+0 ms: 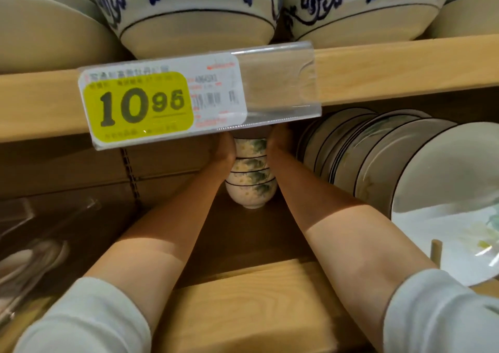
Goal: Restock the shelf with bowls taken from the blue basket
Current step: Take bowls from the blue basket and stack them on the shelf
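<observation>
Left hand and right hand hold stacked green-patterned bowls.

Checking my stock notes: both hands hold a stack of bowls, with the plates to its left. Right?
Wrong side: the head view shows the plates to the right of the stack of bowls. The left hand and right hand do hold it.

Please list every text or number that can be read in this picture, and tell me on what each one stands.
"10 96": black digits on the yellow price sticker, in the clear holder on the upper shelf edge.
Small print around it and the code on the white label: too blurred to read.
No other text shows.
</observation>
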{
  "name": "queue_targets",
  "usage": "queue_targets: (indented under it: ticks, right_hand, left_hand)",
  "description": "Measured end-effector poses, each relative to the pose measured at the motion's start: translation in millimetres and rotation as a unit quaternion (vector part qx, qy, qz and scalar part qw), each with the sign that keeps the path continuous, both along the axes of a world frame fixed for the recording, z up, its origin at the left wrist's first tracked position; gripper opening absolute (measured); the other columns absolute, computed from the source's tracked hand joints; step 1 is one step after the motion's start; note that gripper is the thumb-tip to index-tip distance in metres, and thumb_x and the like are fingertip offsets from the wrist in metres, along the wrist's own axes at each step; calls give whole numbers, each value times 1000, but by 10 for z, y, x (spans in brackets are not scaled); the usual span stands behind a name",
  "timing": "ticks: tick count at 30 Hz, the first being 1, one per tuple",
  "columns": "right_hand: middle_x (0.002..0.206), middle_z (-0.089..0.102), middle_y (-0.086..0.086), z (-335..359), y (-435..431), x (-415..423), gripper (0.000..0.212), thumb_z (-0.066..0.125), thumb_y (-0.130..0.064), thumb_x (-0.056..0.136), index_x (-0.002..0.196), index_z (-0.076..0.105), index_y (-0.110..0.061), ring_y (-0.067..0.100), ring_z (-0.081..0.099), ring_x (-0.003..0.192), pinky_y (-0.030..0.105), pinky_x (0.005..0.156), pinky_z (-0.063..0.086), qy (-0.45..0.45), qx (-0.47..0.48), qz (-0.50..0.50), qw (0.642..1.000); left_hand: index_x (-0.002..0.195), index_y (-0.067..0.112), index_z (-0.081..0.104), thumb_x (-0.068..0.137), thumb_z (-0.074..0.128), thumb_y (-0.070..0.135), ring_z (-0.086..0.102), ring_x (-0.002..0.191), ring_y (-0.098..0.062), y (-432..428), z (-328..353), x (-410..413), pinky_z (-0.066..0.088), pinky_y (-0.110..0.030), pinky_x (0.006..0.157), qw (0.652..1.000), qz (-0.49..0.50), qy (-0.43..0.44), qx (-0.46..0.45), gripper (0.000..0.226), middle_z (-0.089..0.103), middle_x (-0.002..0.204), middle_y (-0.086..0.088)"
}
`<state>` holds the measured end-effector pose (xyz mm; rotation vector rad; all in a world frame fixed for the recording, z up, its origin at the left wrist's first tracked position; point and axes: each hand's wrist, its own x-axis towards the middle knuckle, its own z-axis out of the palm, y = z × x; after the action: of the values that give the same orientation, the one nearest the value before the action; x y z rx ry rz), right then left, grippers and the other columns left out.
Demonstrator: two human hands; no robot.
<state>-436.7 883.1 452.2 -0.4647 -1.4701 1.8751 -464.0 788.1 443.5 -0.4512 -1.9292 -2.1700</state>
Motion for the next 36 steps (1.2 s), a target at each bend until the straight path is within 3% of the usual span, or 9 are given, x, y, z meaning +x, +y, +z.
queue_targets:
  ticks: [9,14,22,24,29,33,36]
  right_hand:
    - [138,50,22,-122,4,-46,58,23,-43,104,133,51,-2,37,48,124,39,99,35,-41,11,11,999]
    - [134,52,25,-177,-34,-74,57,15,-40,104,132,48,-3,39,50,121,46,102,39,-63,78,2,995]
    - [129,57,20,-171,-31,-86,62,21,-49,101,126,56,-5,37,55,114,43,97,43,-59,34,16,998]
    - [129,57,20,-167,-18,-83,65,20,-52,101,128,55,-4,36,56,114,40,91,42,-65,31,16,997]
    - [131,55,21,-166,-2,-96,68,19,-53,101,130,54,-2,36,55,117,41,95,41,-67,19,11,997]
    - [131,56,20,-175,-20,-70,70,19,-56,100,130,54,-4,36,55,116,39,91,40,-67,15,7,998]
    - [129,57,19,-169,-49,-28,70,19,-56,100,129,55,-4,35,56,114,39,91,41,-66,5,16,998]
  left_hand:
    - [151,16,27,105,20,45,44,132,-31,39,-242,-134,34,-49,113,998,38,16,47,55,41,148,-16]
    - [142,17,42,104,24,39,49,123,-33,75,-386,-216,37,-42,106,993,113,7,43,48,50,139,-15]
    - [132,14,49,104,23,38,53,115,-33,144,-404,-259,35,-33,87,987,159,4,36,45,54,131,-16]
    - [133,13,49,104,23,37,54,114,-33,155,-409,-248,35,-32,86,984,177,16,34,45,55,131,-17]
    - [136,12,47,104,24,38,53,116,-35,178,-417,-250,40,-37,93,979,200,25,29,47,54,132,-20]
    - [135,12,48,104,24,37,54,113,-35,179,-440,-245,35,-32,84,978,205,36,31,46,55,130,-19]
    - [140,12,44,105,24,38,52,117,-36,171,-431,-244,38,-35,89,979,197,34,28,48,53,133,-19]
